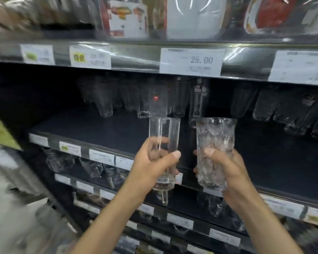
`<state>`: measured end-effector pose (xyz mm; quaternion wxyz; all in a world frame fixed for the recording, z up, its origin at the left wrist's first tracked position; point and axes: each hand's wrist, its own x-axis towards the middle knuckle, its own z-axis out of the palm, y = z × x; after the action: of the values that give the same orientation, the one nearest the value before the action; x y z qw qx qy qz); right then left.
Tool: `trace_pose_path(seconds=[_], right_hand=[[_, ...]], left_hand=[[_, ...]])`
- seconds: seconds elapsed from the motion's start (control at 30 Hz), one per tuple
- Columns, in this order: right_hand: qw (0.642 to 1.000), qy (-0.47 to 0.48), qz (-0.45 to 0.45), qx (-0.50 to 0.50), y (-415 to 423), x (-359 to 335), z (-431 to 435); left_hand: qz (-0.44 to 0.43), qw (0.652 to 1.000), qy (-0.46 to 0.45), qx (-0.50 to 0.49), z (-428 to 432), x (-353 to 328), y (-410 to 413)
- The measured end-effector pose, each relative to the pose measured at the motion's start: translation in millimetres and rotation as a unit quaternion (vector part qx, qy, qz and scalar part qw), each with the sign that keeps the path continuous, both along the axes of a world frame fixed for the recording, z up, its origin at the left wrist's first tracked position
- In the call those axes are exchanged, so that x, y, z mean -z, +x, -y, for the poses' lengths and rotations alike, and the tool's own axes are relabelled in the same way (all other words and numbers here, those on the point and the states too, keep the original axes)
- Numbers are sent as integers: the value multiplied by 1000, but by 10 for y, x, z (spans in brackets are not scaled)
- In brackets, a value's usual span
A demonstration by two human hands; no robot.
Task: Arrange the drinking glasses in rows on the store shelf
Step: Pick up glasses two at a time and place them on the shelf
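My left hand grips smooth glass; right hand grips textured glass. Both upright, off dark shelf, ready to join glass rows at 12 o'clock.

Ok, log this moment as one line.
left hand grips smooth glass | right hand grips textured glass | neither set on shelf | other glasses stand at back

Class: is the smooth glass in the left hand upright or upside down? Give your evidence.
Upright: the smooth glass, held in the left hand, has its open rim on top and its thick base at the bottom.
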<state>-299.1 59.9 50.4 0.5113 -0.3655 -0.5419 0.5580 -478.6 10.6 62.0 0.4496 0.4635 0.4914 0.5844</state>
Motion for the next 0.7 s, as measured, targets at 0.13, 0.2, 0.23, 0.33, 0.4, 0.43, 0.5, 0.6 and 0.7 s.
trace_pose_path(seconds=[0.13,0.2,0.23,0.33,0.4,0.43,0.5,0.6,0.7], right_hand=[[999,-5,-20,-31,-378,-28,161],[999,-12,-24,-45,-574,-36,248],[998,-15,-24,-54,-675,-31,280],[998,-33,-15,-58,-1014,-40,369],[998,-35,-7,-61,-1254,-13,398],[997,-32,-10,-65,-1376,15,412],[997,-35,-27,-62,-1630,43,443],[997,-45,-44,-45,-1994,44,487],[996,-49,-61,-36,-2309,47,500]], left_hand=[[29,998,10,-55,264,64,-344],[39,996,5,-75,365,91,-526],[43,996,3,-81,413,97,-622],[62,995,14,-80,526,104,-951],[65,994,19,-85,588,96,-1186],[67,994,19,-89,611,92,-1308],[69,993,13,-96,634,81,-1569],[60,994,16,-92,631,81,-1951],[70,995,16,-71,597,75,-2300]])
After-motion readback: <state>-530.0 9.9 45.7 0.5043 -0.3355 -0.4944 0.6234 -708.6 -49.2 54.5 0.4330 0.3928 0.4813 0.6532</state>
